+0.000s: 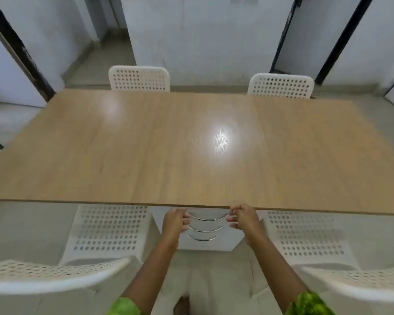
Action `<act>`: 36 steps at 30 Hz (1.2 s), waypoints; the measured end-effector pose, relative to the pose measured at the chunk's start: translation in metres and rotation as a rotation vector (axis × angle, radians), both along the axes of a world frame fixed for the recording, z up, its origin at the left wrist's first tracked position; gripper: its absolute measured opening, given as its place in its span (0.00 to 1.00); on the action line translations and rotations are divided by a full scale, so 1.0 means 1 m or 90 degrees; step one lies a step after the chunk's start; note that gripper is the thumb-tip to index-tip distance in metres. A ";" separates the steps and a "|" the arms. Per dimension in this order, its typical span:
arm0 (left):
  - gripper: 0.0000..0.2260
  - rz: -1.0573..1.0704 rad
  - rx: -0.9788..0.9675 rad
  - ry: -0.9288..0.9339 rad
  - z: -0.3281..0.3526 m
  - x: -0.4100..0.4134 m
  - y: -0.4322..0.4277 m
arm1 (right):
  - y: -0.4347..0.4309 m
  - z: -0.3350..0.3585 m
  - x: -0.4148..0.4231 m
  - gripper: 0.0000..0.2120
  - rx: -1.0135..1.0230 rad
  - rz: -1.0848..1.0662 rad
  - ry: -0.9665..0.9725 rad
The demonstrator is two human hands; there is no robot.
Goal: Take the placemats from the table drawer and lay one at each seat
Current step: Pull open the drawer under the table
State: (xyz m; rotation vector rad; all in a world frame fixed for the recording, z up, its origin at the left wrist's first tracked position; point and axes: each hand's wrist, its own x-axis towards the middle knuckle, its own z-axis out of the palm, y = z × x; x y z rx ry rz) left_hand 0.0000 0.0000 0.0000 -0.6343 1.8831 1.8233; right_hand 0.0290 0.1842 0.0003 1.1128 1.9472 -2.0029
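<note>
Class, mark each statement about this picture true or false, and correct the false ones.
1. The left hand and the right hand both grip the top handle of the drawer unit. True.
2. A placemat lies on the table. False: no placemat shows on it.
3. The drawer unit shows three curved handles. True.
4. The far left chair is black. False: it is white and perforated.
</note>
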 end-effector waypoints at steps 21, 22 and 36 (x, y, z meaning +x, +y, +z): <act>0.08 0.115 0.206 -0.242 -0.046 -0.009 0.009 | -0.029 -0.055 0.020 0.34 0.646 0.708 -0.166; 0.07 0.069 0.138 -0.217 -0.038 -0.001 0.008 | -0.031 -0.052 0.025 0.34 0.632 0.726 -0.172; 0.21 -0.555 -0.685 0.259 -0.016 0.043 -0.019 | 0.012 -0.002 0.049 0.14 0.596 0.560 -0.150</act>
